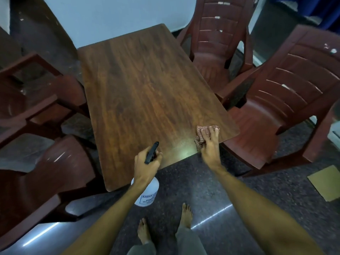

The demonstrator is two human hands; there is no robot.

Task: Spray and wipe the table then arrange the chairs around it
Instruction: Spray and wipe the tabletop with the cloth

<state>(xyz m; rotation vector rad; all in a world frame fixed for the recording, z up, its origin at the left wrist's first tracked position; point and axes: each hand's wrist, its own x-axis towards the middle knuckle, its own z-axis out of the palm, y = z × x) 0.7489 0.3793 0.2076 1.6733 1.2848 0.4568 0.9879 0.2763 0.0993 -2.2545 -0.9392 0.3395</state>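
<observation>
Both hands are working at the near end of the long brown wood-grain surface [143, 85]. The left hand [147, 165] is gripping a white round plastic spray bottle [147, 195] by its black trigger head, with the fingers curling around the neck. The bottle is hanging just off the near edge, over the dark speckled stone floor [211, 190] (its printed label is too blurred to read fully). The right hand [210, 144] is pressing a crumpled red-and-white checked cloth [200, 137] on the surface at the near right corner, the fingers bending over the cloth and holding it bunched.

Four dark red moulded plastic armchairs are standing around. The nearer right chair [276, 107] and the farther right chair [213, 43] are facing the surface, close beside its long edge. The nearer left chair [46, 172] and the farther left chair [36, 92] are looking blurred. A flat tan cardboard piece [325, 183] is lying on the floor at the right.
</observation>
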